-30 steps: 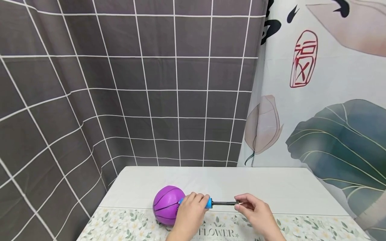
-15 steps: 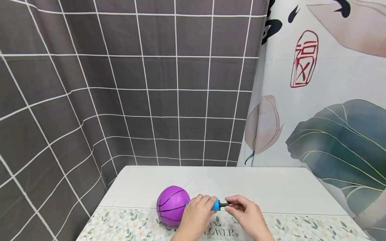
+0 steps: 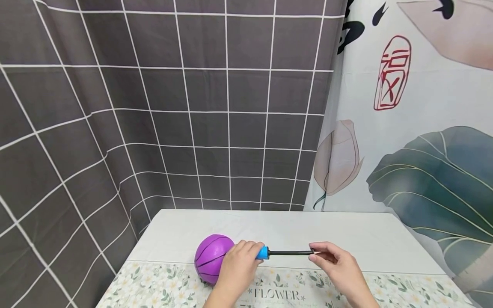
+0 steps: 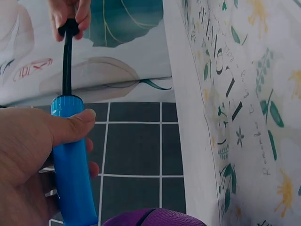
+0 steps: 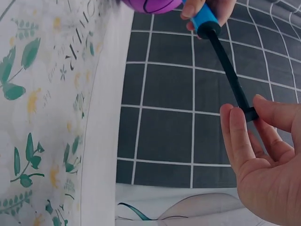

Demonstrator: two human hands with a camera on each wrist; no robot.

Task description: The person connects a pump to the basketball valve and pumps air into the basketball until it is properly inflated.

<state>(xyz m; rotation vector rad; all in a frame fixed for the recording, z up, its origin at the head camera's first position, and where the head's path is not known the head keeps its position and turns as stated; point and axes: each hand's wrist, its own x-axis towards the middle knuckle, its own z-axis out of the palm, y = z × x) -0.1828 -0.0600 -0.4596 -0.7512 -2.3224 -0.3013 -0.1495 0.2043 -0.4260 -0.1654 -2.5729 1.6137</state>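
Observation:
A blue hand pump [image 4: 75,174] with a black rod lies level across the head view, its barrel gripped by my left hand [image 3: 239,266]. The thumb and fingers of that hand wrap the barrel in the left wrist view. My right hand [image 3: 339,267] pinches the small black handle [image 5: 250,114] at the rod's end. The black rod [image 3: 290,253] is drawn well out of the barrel. A purple ball [image 3: 212,258] with black lines sits against the pump's other end, left of my left hand. Where pump and ball meet is hidden behind the left hand.
The table [image 3: 346,231] has a white rear half and a flower-printed front cloth [image 3: 154,284]. A dark curtain [image 3: 246,128] with white grid lines hangs behind and to the left. A white curtain [image 3: 354,94] with leaf prints hangs at the right.
The rod went most of the way into the barrel half a second ago, and is now pulled out to the right by my right hand. The ball and left hand shifted right, then back left.

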